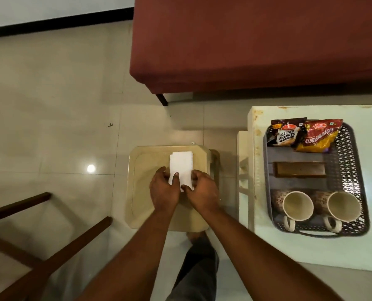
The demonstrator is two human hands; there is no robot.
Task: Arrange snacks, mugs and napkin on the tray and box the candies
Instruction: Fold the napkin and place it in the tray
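On the white counter point(311, 252), well to the right, the tray point(352, 153) carries snack packets point(287, 134), a wooden box point(300, 169) and two mugs point(297, 206). On the beige stool point(146, 166), my left grip point(164, 189) and right grip point(203, 190) pinch the white napkin point(181, 164) at its near edges, fingers curled.

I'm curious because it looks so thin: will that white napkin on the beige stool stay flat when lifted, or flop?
Probably floppy: the napkin looks like thin folded paper, and the left hand and right hand both hold its near end. Likely very light, so it may unfold when carried. Lying flat on the stool, it shouldn't roll.
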